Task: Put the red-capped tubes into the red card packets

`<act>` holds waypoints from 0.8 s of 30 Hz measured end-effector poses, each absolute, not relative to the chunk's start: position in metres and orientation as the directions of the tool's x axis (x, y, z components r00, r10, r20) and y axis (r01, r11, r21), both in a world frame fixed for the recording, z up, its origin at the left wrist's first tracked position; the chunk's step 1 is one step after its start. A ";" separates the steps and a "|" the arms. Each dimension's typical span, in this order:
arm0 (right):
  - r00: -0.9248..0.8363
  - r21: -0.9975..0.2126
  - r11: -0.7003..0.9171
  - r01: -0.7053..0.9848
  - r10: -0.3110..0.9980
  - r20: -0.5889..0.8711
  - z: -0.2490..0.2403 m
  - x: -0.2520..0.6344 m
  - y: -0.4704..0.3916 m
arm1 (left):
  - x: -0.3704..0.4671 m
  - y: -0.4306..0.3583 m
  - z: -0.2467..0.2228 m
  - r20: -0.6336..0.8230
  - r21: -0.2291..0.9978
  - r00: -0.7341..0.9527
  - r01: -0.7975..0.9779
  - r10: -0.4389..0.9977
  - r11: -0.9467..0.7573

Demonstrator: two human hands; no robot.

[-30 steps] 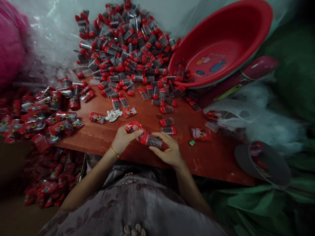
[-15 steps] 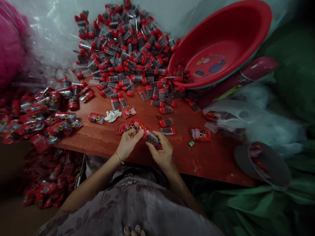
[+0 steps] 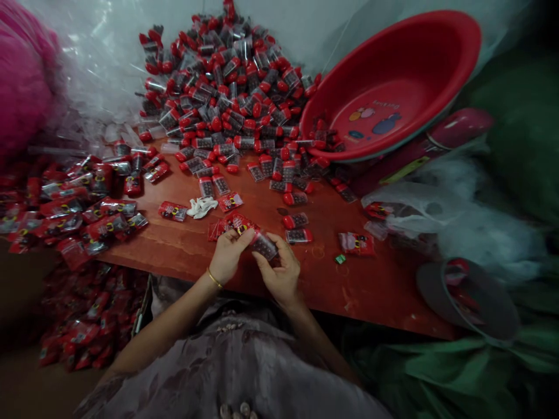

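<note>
Between my two hands is a small clear tube-shaped container (image 3: 265, 245) with dark, dotted contents, tilted over the table. My left hand (image 3: 227, 256), with a gold bracelet at the wrist, is closed in a pinch at its red upper-left end. My right hand (image 3: 280, 270) has its fingers and thumb around the other end. Just beyond the left fingers lie red printed packets (image 3: 237, 220); whether the fingers touch them I cannot tell. Similar capped containers (image 3: 299, 235) lie to the right of the hands. A crumpled white piece (image 3: 201, 207) lies farther back.
A tall heap of red-capped containers (image 3: 227, 99) stands against the wall, beside a tilted red basin (image 3: 393, 87). Filled red packets (image 3: 105, 209) pile up at left. At right are another packet (image 3: 357, 244), a plastic bag (image 3: 419, 203) and a grey bin (image 3: 441, 297).
Both hands still hold the container; the right hand and the container have shifted slightly left. The whole view has moved a little.
</note>
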State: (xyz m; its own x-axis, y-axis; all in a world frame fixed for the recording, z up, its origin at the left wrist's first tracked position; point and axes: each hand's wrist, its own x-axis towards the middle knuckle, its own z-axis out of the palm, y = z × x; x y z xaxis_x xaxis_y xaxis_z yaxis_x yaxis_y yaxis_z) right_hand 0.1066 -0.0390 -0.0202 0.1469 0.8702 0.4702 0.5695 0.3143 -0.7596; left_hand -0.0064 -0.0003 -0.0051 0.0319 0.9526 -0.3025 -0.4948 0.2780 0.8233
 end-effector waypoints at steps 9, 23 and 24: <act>0.202 -0.826 0.258 0.502 0.893 0.402 -0.025 0.101 -0.033 | 0.006 -0.005 0.003 -0.292 0.859 -0.014 -0.444 0.956 0.255; 0.253 -0.840 0.239 0.486 0.882 0.398 -0.033 0.088 -0.042 | 0.002 0.007 0.009 -0.364 0.846 0.022 -0.411 0.931 0.340; 0.277 -0.869 0.209 0.448 0.892 0.357 -0.035 0.087 -0.043 | 0.003 0.007 0.007 -0.356 0.867 0.014 -0.368 0.934 0.336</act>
